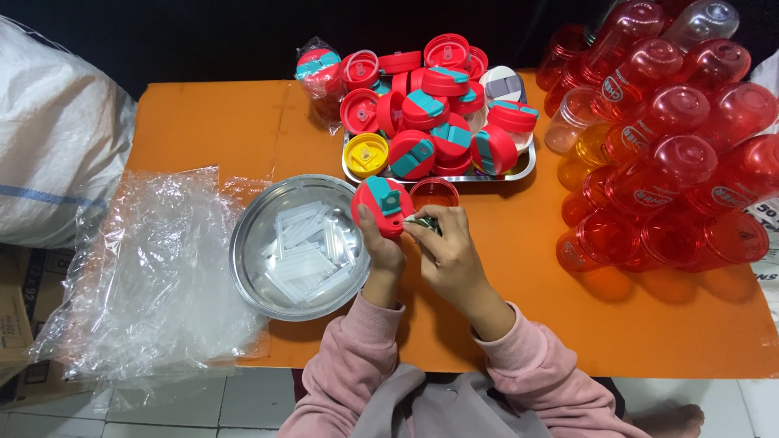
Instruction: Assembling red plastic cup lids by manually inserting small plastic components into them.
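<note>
Landmark: steel bowl [243, 268] of clear strips on orange table [203, 122]. Left of the bowl: white sack [57, 130], clear plastic bag [146, 276]. Right of the bowl: left hand [381, 247] grips red lid [381, 207]; right hand [450, 247] pinches small part [423, 221]. Farther right: lid tray [519, 170], stacked red bottles [673, 162].

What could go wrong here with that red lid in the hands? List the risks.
1. The left hand holds the red lid over the round metal bowl's rim; if it slipped, it might land among the clear strips.
2. The right hand pinches a small part at the lid's edge; it could easily drop and get lost.
3. The stacked red bottles lie loosely piled and might roll if bumped.
</note>
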